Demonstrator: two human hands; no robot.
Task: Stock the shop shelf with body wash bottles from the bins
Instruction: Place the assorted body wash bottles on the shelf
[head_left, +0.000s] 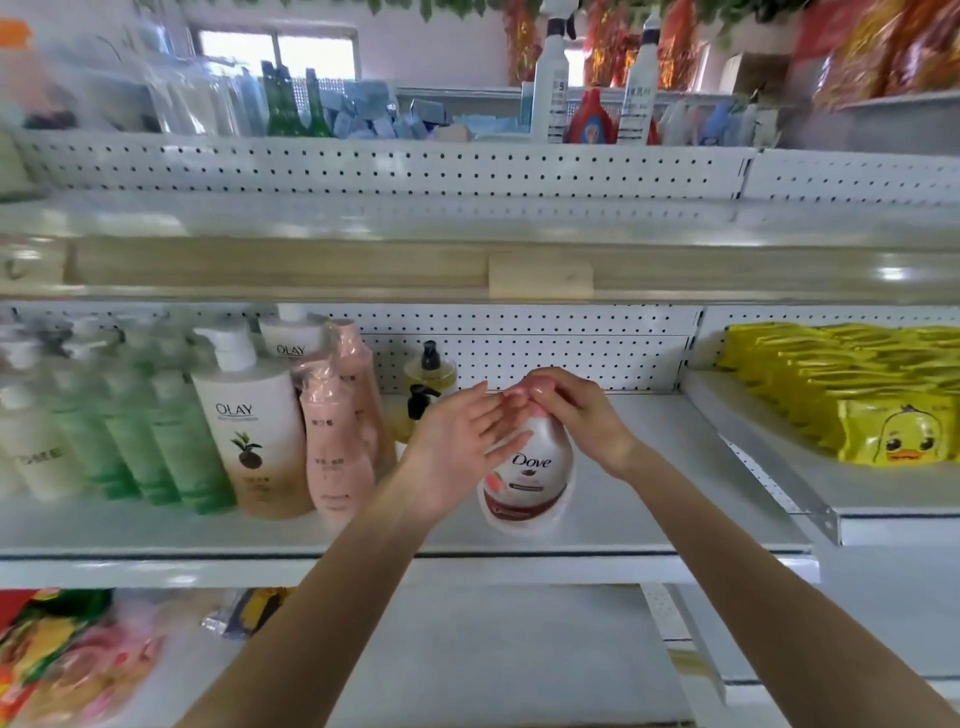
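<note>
1. A white plastic Dove bottle (527, 470) with a pink pump top stands upright on the white metal shelf (649, 467), towards its front edge and apart from the bottles to its left. The label reads "Dove" in dark script above a dark red band. The smaller print cannot be read.
2. The right hand (569, 410) has its grip closed round the pink pump top, fingers curled over it.
3. The left hand (460, 441) has an open grip: the fingers are straight, the palm faces the bottle, and the fingertips lie over its left shoulder.
4. There are two cream-and-tan Olay bottles. The front one (254, 426) reads "OLAY" above a picture of a dark fruit with leaves. The second (291, 340) stands behind it and shows the same word.
5. Two pale pink bottles (335, 447) wrapped in clear film stand just beside the Olay pair. Their print is too blurred to read.
6. Two clear yellow bottles with black pumps (428, 371) stand at the pegboard back, beyond the left hand.
7. A row of green bottles (171, 447) stands left of the Olay bottles. They are blurred, and at least three can be counted.
8. Yellow packs (893, 431) are stacked on the neighbouring shelf to the right. The front one bears a cartoon duck.
9. On the top shelf, two tall white spray bottles (550, 88) flank one red bottle (589, 119).
</note>
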